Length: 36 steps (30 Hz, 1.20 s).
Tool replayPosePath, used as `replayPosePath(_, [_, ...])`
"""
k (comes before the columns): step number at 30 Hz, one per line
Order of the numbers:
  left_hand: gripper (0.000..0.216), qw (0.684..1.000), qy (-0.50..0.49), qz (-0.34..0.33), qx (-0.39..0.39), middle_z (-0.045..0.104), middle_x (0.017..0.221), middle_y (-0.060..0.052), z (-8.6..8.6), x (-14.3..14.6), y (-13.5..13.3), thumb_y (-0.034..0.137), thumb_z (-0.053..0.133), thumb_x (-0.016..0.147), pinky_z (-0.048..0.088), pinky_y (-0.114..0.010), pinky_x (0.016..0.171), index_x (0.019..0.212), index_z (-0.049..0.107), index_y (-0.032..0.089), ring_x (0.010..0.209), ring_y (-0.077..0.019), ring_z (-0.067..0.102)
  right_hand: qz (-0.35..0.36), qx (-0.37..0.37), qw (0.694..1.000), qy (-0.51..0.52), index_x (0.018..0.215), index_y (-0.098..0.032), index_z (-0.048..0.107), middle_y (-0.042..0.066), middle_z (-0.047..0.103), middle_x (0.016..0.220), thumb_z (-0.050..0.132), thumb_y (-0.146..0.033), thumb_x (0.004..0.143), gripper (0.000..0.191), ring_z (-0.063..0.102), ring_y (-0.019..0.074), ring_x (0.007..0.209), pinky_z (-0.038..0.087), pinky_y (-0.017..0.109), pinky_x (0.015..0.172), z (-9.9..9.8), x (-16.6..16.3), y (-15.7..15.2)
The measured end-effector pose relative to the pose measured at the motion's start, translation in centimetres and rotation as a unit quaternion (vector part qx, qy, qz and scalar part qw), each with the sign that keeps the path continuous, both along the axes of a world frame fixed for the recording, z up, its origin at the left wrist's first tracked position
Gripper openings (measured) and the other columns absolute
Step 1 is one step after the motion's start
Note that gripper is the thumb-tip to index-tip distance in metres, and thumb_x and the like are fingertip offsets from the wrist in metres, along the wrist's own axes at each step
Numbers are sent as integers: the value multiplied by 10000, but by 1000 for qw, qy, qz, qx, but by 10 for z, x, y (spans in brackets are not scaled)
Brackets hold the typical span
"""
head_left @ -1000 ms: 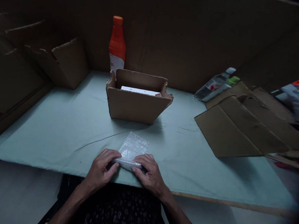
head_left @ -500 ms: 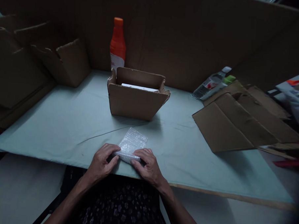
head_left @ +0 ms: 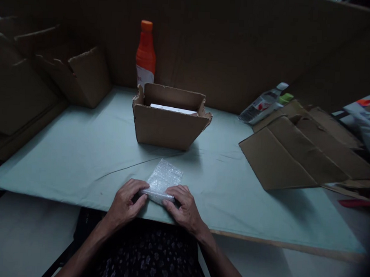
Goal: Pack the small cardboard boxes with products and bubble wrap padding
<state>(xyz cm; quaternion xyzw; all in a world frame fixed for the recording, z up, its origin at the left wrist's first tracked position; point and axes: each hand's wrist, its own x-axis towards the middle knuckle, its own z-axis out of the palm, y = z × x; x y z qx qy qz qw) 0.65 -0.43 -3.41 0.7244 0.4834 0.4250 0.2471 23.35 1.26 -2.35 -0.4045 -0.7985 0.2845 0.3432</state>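
A small sheet of bubble wrap (head_left: 165, 178) lies on the pale green table cover (head_left: 80, 150) near the front edge. Its near end is rolled up. My left hand (head_left: 125, 203) pinches the left end of that roll, fingers curled. My right hand (head_left: 183, 208) grips the right end the same way. What is inside the roll is hidden. Behind the wrap stands an open cardboard box (head_left: 169, 123) with a white flat item (head_left: 173, 109) inside it.
An orange bottle (head_left: 145, 55) stands behind the box against the cardboard back wall. Torn cardboard boxes (head_left: 83, 75) sit at the far left. Flattened cardboard (head_left: 301, 153) and plastic bottles (head_left: 266, 102) lie at the right.
The hands and the bubble wrap roll stay almost where they were; only the camera view has shifted slightly.
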Motion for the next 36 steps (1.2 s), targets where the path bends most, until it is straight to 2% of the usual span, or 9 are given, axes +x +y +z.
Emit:
replayPosePath(16, [205,1000,-1,-2,0,725,1014,-58,-4,-1,-1,153,588,891,551,-344,823,1077,658,205,957,-202,658,-3,4,1000,3,905,-210,675,29,742,894,651,-226,905,29,651,195,835,423,360,785,-2,0,0])
replayPosePath(29, [113,999,-7,-10,-30,711,891,-39,4,-1,-1,187,592,903,530,-314,733,990,664,190,842,-183,645,2,-13,1000,-1,952,-207,659,31,733,902,642,-245,915,56,653,201,846,441,369,793,3,1,-1])
replayPosePath(36, [124,999,-4,-10,-38,712,889,-40,6,-1,0,200,593,900,529,-309,725,996,670,186,835,-180,649,-11,-29,1000,-3,997,-218,674,38,747,920,626,-268,923,101,669,211,866,467,376,802,8,1,0])
